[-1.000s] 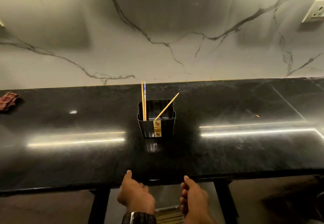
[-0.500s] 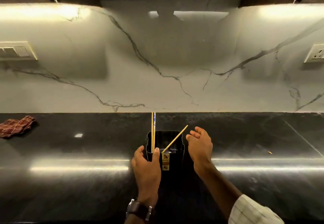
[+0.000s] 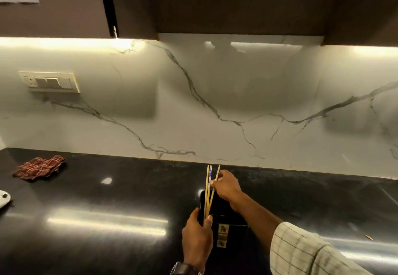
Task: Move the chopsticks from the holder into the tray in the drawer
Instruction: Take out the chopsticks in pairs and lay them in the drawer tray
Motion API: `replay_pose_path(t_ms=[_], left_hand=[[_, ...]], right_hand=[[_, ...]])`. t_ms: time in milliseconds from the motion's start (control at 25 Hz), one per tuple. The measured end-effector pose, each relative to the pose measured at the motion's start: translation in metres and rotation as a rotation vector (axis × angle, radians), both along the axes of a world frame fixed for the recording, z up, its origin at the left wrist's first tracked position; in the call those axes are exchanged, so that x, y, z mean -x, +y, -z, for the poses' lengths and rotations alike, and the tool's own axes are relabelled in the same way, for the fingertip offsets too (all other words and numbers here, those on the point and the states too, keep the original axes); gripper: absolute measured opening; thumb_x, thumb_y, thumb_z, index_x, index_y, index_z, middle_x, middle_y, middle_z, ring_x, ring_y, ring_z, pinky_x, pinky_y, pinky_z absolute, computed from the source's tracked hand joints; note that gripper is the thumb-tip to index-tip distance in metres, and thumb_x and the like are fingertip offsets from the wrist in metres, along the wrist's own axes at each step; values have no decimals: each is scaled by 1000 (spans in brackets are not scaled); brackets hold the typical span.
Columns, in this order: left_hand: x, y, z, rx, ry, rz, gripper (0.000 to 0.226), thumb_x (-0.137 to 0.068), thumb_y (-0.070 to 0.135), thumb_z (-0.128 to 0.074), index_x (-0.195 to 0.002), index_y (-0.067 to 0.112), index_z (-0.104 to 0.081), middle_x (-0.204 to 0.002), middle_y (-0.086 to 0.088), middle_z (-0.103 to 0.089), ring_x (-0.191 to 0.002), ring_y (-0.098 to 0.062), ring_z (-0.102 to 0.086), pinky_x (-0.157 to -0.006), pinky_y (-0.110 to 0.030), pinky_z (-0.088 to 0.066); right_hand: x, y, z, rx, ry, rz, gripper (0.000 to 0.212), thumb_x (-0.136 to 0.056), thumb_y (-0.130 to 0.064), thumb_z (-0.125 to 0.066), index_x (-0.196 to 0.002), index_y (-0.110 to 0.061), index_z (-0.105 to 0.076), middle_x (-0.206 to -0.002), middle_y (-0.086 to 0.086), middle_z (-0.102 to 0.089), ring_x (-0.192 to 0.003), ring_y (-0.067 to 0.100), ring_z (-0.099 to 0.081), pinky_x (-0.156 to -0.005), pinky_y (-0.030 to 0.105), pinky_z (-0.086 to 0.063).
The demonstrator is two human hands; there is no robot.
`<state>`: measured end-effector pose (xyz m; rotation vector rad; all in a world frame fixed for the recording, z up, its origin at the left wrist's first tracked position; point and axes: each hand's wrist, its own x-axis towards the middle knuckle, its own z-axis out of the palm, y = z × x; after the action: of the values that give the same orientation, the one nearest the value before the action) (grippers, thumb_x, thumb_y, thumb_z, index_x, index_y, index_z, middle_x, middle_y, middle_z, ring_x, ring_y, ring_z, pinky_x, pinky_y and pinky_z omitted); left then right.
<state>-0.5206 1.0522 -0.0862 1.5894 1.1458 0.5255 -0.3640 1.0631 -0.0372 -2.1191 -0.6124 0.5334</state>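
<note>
A: While the holder [image 3: 224, 216] is steadied at its near left corner by the left hand [image 3: 197, 238], thumb and fingers wrapped over the rim, the chopsticks [image 3: 208, 190] are pinched near their upper ends by the right hand [image 3: 226, 185].

B: Noted. Why is the holder braced?

A: It is judged light enough to tip or slide on the glossy black worktop [image 3: 107, 221] once the sticks are pulled.

B: Where are the chopsticks?

A: Lower ends are seen inside the holder, at its left side; tops are fanned slightly apart above the rim. Nothing is lifted clear yet.

B: Drawer and tray?

A: Neither is shown. A checked cloth [image 3: 39, 168] is noted well apart, far left.

B: Next?

A: A straight upward draw is judged necessary, with all sticks gathered so none is left behind.
</note>
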Motion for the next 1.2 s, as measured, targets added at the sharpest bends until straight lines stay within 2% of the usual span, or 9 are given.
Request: replay_pose_path(t_ms=[120, 200, 400, 560, 680, 920, 1040, 1120, 1200], left_hand=[[0, 4, 2, -1, 3, 1, 60, -94, 36, -66, -150, 18, -51, -136, -3, -68, -116, -22, -69, -100, -42, -54], [0, 6, 4, 34, -24, 10, 59, -92, 37, -68, -147, 20, -54, -131, -2, -70, -113, -22, -70, -98, -43, -56], [2, 12, 7, 87, -47, 24, 42, -92, 35, -70, -132, 27, -62, -109, 4, -75, -100, -19, -73, -92, -43, -59], [4, 11, 7, -18, -26, 29, 34, -92, 34, -71, -124, 26, -65, -96, 13, -72, -92, -3, -69, -86, -28, -57], [5, 11, 2, -9, -16, 31, 28, -92, 35, -72, -118, 25, -68, -94, 13, -72, -89, -3, -68, -87, -33, -58], [5, 14, -12, -120, 72, -27, 52, -93, 42, -69, -135, 15, -57, -129, -6, -64, -113, -21, -63, -97, -35, -52], [3, 9, -31, -205, -95, -164, 24, -94, 36, -69, -107, 17, -68, -113, -9, -66, -91, -16, -64, -82, -35, -57], [1, 5, -46, -46, -248, -233, 24, -94, 38, -68, -91, 14, -66, -96, -11, -69, -74, -16, -63, -65, -33, -57], [-1, 3, -61, 310, -460, -256, 31, -95, 37, -68, -95, 6, -65, -85, -15, -67, -69, -23, -65, -56, -32, -59]], right_hand=[[5, 23, 5, 14, -17, -39, 39, -90, -24, -78, -124, -13, -63, -120, 8, -73, -94, 16, -71, -77, 27, -56], [8, 28, 9, 21, -39, -38, 25, -84, -25, -84, -103, -17, -68, -109, 7, -77, -79, 10, -69, -70, 24, -57], [12, 24, 11, -62, -54, -79, 20, -81, -16, -86, -77, -30, -72, -99, -1, -81, -86, 12, -77, -88, 34, -63], [13, 9, 3, -230, -35, -73, 15, -83, -14, -85, -97, -16, -80, -90, -5, -81, -81, 6, -79, -85, 27, -64], [12, -5, -9, -323, 4, -85, 18, -86, -12, -82, -103, -13, -79, -92, 0, -82, -85, 9, -80, -87, 30, -65], [16, -28, -36, -519, -13, 20, 18, -87, -12, -81, -105, -12, -78, -96, 3, -82, -86, 11, -81, -86, 31, -65], [22, -40, -50, -655, -37, 132, 15, -86, -14, -82, -101, -16, -78, -92, 2, -82, -84, 9, -81, -82, 27, -65], [27, -49, -61, -781, 28, 235, 15, -87, -14, -81, -101, -15, -78, -90, 3, -82, -85, 12, -81, -81, 29, -65], [31, -59, -72, -922, 159, 336, 14, -88, -11, -79, -102, -12, -76, -90, 6, -83, -86, 16, -82, -77, 31, -66]])
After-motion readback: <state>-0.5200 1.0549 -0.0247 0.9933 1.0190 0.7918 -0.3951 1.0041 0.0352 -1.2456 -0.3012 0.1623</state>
